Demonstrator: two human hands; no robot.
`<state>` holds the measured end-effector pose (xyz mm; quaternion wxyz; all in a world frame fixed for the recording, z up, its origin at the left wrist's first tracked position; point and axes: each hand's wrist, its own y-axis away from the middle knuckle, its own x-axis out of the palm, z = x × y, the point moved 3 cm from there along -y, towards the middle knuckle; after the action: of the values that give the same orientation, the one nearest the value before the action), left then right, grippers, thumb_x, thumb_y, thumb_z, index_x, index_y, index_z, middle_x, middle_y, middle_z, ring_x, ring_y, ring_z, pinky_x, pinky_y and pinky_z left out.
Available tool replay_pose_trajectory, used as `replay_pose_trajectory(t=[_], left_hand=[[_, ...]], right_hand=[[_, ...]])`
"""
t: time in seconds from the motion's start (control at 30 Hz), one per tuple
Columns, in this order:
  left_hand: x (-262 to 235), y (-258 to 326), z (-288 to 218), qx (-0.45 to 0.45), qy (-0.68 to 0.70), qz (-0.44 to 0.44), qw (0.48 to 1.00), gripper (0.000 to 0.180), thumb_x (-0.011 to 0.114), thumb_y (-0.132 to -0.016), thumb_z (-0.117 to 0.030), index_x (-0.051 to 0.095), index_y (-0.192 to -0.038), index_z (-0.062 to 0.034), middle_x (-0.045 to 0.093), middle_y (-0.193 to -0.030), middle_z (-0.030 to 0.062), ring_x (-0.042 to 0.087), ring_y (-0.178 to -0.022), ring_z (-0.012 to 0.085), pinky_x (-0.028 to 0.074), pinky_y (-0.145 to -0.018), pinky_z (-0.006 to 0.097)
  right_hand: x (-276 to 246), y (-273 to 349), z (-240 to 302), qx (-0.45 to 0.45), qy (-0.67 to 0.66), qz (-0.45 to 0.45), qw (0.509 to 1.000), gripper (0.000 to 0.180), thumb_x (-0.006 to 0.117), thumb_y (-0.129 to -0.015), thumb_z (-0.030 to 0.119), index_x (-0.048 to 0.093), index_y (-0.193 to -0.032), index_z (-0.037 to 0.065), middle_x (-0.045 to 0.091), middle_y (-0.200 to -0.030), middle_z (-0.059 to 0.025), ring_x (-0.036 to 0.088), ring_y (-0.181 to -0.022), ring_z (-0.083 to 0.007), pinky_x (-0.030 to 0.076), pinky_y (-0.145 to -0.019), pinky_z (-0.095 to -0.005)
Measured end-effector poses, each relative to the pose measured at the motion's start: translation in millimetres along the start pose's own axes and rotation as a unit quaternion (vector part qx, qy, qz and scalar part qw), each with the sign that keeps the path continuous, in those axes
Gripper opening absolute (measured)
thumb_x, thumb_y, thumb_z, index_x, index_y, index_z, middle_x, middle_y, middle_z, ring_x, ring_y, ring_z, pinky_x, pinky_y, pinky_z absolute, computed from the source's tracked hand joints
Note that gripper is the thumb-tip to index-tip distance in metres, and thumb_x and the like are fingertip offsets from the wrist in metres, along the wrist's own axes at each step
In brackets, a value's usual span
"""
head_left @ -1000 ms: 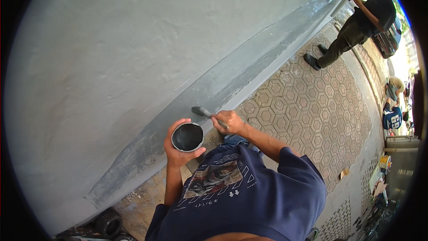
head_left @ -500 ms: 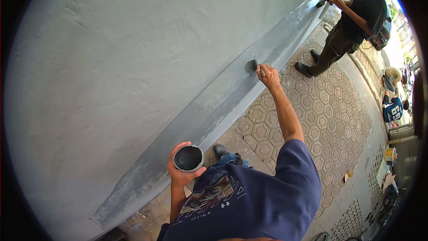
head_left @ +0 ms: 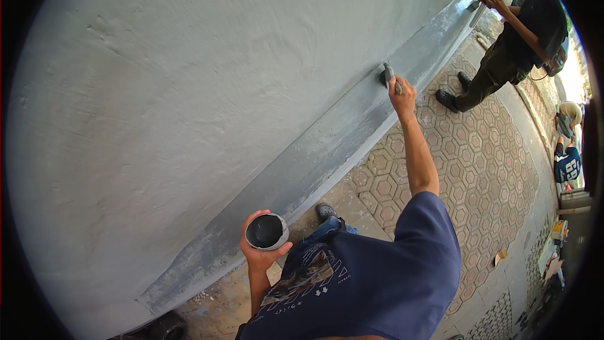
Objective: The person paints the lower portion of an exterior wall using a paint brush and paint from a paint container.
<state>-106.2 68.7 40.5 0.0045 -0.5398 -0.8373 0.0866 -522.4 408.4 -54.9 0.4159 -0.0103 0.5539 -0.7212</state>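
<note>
Overhead, a paintbrush [head_left: 385,75] is gripped in the right hand [head_left: 402,93], fingers closed round its handle, bristles pressed to the dark grey band [head_left: 327,145] of the wall. Below that band, a small paint cup [head_left: 266,232] is cradled upright in the left hand [head_left: 261,253], fingers curled beneath it, so paint is kept level.

one head-worn fisheye looks steeply down, close beside the wall [head_left: 189,88].

Wall [head_left: 207,69]: rough plaster, pale grey, filling most of the view. Base band [head_left: 327,145]: darker grey strip along the wall's foot, patchy toward its lower left end. Pavement [head_left: 484,170]: hexagonal patterned pavers, brownish, meeting the band. Light: bright daylight, strongest at upper right. Far right edge: small items on the ground, possibly boxes [head_left: 559,230], too blurred to identify.
</note>
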Motion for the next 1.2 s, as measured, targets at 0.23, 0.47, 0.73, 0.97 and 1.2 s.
replay_pose_trajectory(t=[0.23, 0.47, 0.73, 0.97, 1.2], left_hand=[[4.0, -16.8, 0.9, 0.006, -0.028, 0.037, 0.999, 0.092, 0.095, -0.051, -0.016, 0.051, -0.129, 0.0029, 0.062, -0.121, 0.0155, 0.062, -0.108, 0.0216, 0.050, -0.094, 0.034], [14.1, -20.1, -5.2, 0.012, -0.008, 0.040, 0.999, 0.092, 0.096, -0.050, -0.017, 0.052, -0.128, 0.0023, 0.062, -0.123, 0.0151, 0.062, -0.109, 0.0214, 0.050, -0.094, 0.034], [19.3, -20.3, 8.0, -0.023, 0.004, 0.062, 0.998, 0.091, 0.096, -0.051, -0.017, 0.052, -0.128, 0.0017, 0.062, -0.121, 0.0144, 0.062, -0.108, 0.0211, 0.050, -0.094, 0.033], [30.7, -28.3, -1.9, -0.003, 0.008, 0.069, 0.998, 0.089, 0.095, -0.051, -0.018, 0.054, -0.127, 0.0004, 0.062, -0.121, 0.0140, 0.064, -0.105, 0.0210, 0.051, -0.092, 0.033], [22.7, -19.4, -5.3, 0.017, -0.007, 0.076, 0.997, 0.088, 0.095, -0.051, -0.017, 0.054, -0.127, 0.0008, 0.062, -0.121, 0.0143, 0.064, -0.105, 0.0207, 0.051, -0.092, 0.033]], right_hand=[[7.1, 29.7, 27.1, -0.005, -0.081, -0.025, 0.996, 0.008, 0.065, -0.089, 0.011, 0.068, -0.090, 0.003, 0.065, -0.071, -0.0151, 0.064, -0.061, -0.0326, 0.050, -0.056, -0.0394], [-2.8, 34.1, -26.0, 0.058, 0.040, -0.066, 0.995, 0.009, 0.066, -0.088, 0.014, 0.067, -0.089, 0.005, 0.065, -0.072, -0.0167, 0.064, -0.063, -0.0360, 0.051, -0.055, -0.0430], [6.0, 81.1, 24.0, 0.179, -0.114, -0.069, 0.975, 0.017, 0.066, -0.091, 0.016, 0.072, -0.093, 0.000, 0.068, -0.065, -0.0111, 0.069, -0.059, -0.0170, 0.052, -0.055, -0.0279], [-13.0, 108.8, 42.5, 0.222, -0.127, -0.031, 0.966, 0.014, 0.067, -0.089, 0.012, 0.072, -0.092, -0.001, 0.070, -0.073, -0.0155, 0.069, -0.063, -0.0243, 0.053, -0.060, -0.0324], [-5.1, 57.7, -5.1, 0.115, -0.007, -0.080, 0.990, 0.015, 0.067, -0.090, 0.013, 0.071, -0.095, -0.001, 0.071, -0.084, -0.0188, 0.071, -0.071, -0.0301, 0.054, -0.064, -0.0352]])
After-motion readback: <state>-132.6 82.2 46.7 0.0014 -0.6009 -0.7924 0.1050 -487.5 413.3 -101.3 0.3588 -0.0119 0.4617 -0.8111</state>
